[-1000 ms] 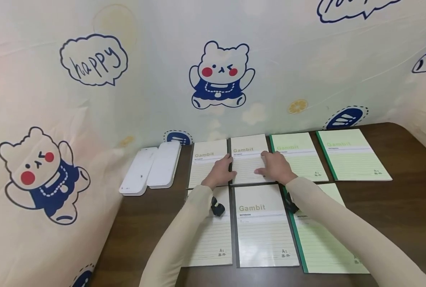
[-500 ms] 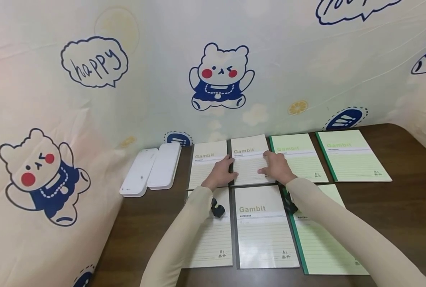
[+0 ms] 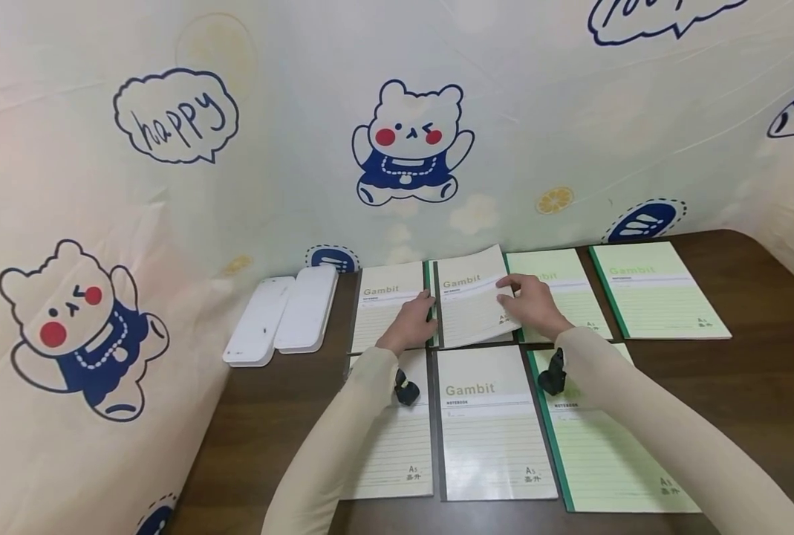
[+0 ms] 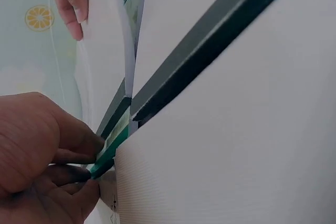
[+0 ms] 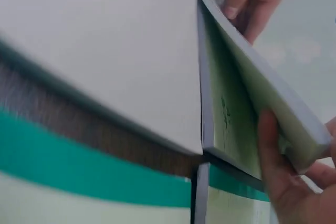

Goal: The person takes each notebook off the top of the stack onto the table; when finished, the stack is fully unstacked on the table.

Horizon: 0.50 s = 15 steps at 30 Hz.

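Observation:
My right hand (image 3: 529,305) pinches the right edge of a white Gambit notebook (image 3: 473,303) in the back row, its thumb underneath. That edge is raised, and the book tilts and bends slightly. Beneath it lies a light green notebook (image 5: 228,93), plain in the right wrist view, whose green spine (image 3: 428,276) shows left of the white one. My left hand (image 3: 408,325) is at that spine; in the left wrist view its thumb and fingers (image 4: 79,140) pinch the green spine's end. The white notebook's dark spine lies just beside those fingers.
Another white notebook (image 3: 386,286) is left of my hands, and green-spined notebooks (image 3: 657,290) stand to the right. A front row holds a white notebook (image 3: 493,446) and a green one (image 3: 610,461). Two white cases (image 3: 306,308) lie at the left by the patterned curtain (image 3: 269,186).
My right hand has raised the white notebook's right edge and shifted it rightward, so the green spine beneath now shows. The left hand has stayed nearly in place.

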Motion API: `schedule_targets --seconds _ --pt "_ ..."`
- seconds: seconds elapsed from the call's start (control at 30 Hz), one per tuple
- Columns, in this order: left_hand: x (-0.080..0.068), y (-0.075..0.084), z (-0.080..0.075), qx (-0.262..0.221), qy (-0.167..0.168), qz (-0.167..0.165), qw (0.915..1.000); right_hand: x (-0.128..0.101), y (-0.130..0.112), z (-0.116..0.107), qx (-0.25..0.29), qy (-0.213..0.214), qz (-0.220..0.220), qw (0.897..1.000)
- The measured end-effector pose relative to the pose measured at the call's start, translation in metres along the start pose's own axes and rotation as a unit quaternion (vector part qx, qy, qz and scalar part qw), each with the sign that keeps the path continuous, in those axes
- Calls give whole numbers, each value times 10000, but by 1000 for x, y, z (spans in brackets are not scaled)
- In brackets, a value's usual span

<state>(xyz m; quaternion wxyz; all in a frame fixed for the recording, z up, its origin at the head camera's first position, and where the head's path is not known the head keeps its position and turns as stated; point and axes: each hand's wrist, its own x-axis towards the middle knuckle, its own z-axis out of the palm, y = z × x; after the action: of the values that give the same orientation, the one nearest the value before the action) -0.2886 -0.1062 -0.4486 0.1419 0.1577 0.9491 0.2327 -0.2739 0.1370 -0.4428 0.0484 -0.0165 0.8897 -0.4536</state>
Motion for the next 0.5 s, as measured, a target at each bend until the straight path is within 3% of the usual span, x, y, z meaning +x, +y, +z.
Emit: schedule_targets --seconds 0.23,0.37,0.5 --pt "-1 -1 1 196 42 -8 9998 -13 -5 -17 508 476 332 9970" --pt "-3 2 0 204 132 135 9996 -47 3 -55 473 646 98 9967" --pt "-1 5 -1 155 156 176 9996 -93 30 -102 5 842 -30 9964"
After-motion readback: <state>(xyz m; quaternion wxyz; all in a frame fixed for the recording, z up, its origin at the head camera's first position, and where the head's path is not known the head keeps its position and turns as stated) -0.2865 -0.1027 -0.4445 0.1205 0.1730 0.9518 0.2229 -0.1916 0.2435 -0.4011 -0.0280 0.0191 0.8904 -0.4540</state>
